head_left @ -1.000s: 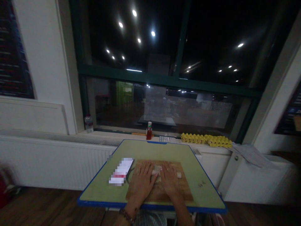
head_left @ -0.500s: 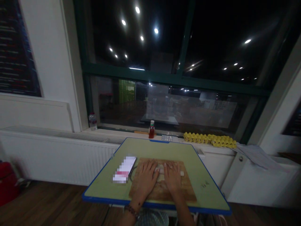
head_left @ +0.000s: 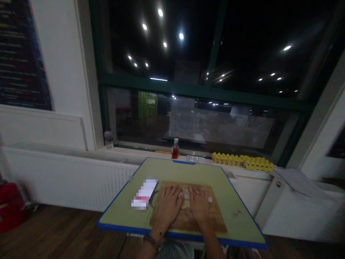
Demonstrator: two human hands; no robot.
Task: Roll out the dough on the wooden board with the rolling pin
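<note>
Roller (head_left: 210, 199) lies mostly under the left hand (head_left: 168, 202) and right hand (head_left: 198, 202); a middle stretch and the right end show, left end out of sight. Dough (head_left: 185, 205) partly covered, edges too faint to trace. Palms hidden. Forearms (head_left: 212, 239) run off the bottom edge. Phone (head_left: 145, 192) screen pixelated, unreadable. Marks (head_left: 236, 214) on the tabletop (head_left: 172, 169) too small to read. Left poster (head_left: 21, 64) cut by the frame, lines blurred. Red container (head_left: 12, 207) clipped at left, kind unclear. Window (head_left: 185, 115) reflections indistinct.
</note>
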